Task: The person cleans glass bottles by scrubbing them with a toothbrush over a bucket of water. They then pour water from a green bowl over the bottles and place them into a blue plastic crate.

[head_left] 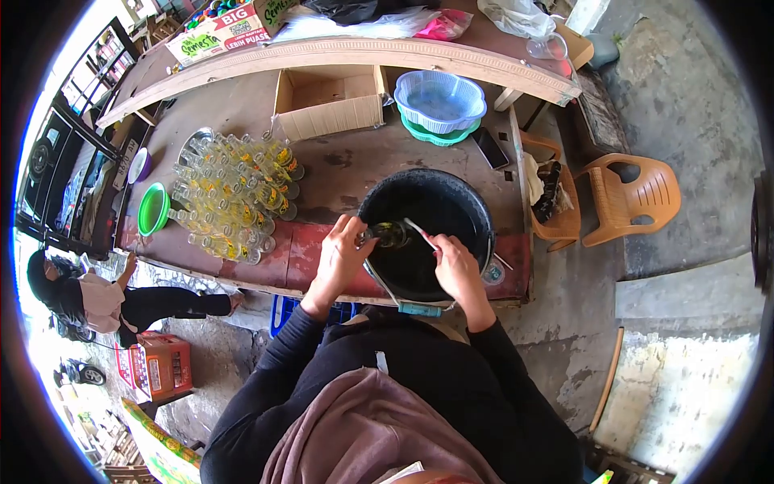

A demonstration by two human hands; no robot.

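A black bucket (476,203) of dark water stands at the table's front edge. Over its left rim, my left hand (340,256) grips a clear glass bottle (393,235) lying sideways above the water. My right hand (457,270) is closed around a slim brush (421,232), its white end pointing at the bottle. The bucket's wire handle with a blue grip (419,309) hangs at the near side. To the left stands a dense group of glass bottles (234,189) with yellow print.
Behind are a cardboard box (326,113), a blue basin (439,101) on a green one, and a phone (490,148). A green bowl (153,208) sits at the left edge. A raised shelf (339,53) spans the back. Another person (101,302) sits at left; plastic chairs (633,198) stand right.
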